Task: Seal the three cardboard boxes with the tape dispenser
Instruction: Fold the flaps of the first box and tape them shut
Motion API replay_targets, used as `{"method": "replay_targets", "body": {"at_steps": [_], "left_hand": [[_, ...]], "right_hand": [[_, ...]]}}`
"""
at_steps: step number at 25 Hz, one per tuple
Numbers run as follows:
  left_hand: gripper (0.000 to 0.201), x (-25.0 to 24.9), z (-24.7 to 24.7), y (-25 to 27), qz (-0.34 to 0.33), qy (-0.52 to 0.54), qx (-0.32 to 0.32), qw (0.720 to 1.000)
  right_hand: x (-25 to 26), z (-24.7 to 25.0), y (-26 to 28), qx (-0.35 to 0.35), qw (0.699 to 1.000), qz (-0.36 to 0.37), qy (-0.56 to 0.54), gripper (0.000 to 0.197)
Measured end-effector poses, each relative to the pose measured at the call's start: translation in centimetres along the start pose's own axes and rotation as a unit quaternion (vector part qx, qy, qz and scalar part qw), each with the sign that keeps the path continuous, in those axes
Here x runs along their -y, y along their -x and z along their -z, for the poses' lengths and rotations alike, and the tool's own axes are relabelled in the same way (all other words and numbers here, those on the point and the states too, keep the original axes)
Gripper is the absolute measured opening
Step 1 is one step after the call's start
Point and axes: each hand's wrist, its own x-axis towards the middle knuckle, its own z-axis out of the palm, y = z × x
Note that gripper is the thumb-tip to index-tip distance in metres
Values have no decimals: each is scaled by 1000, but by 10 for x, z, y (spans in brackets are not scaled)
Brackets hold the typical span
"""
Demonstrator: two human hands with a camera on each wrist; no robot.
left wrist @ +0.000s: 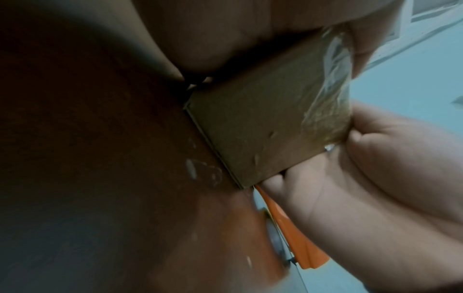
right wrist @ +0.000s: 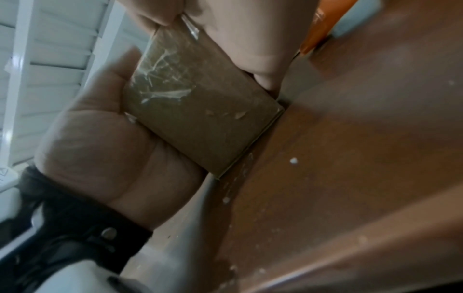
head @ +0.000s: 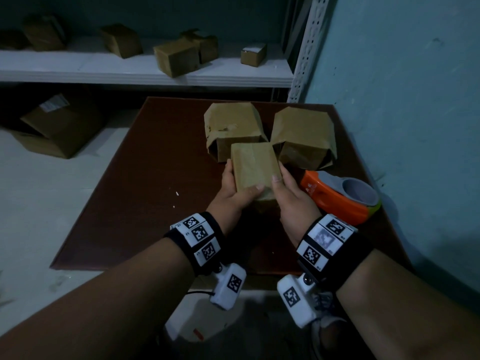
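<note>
Three brown cardboard boxes stand on a dark red-brown table (head: 145,203). Both hands hold the nearest box (head: 255,166): my left hand (head: 237,187) grips its left side with the thumb over the top, and my right hand (head: 283,183) grips its right side the same way. Wrinkled clear tape (left wrist: 330,89) runs over the top edge of this box (left wrist: 263,128) and shows again as tape (right wrist: 160,65) in the right wrist view. Its lower edge meets the table. Behind it are the left box (head: 232,126) and the right box (head: 301,133). The orange tape dispenser (head: 337,196) lies just right of my right hand.
A teal wall (head: 402,100) borders the table on the right. A white shelf (head: 145,71) behind the table carries several more cardboard boxes. A larger open carton (head: 59,126) sits on the pale floor at left. The table's left half is bare.
</note>
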Motion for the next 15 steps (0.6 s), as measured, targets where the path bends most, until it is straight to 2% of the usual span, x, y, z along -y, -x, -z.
{"method": "replay_targets", "body": {"at_steps": [6, 10, 15], "left_hand": [[98, -5, -5, 2, -15, -10, -26, 1000], [117, 2, 1, -2, -20, 11, 18, 1000], [159, 7, 9, -10, -63, -116, 50, 990]], "right_hand": [[-14, -4, -13, 17, 998, -15, -62, 51], [-9, -1, -6, 14, 1000, -10, -15, 74], [-4, 5, 4, 30, 999, 7, 21, 72]]}}
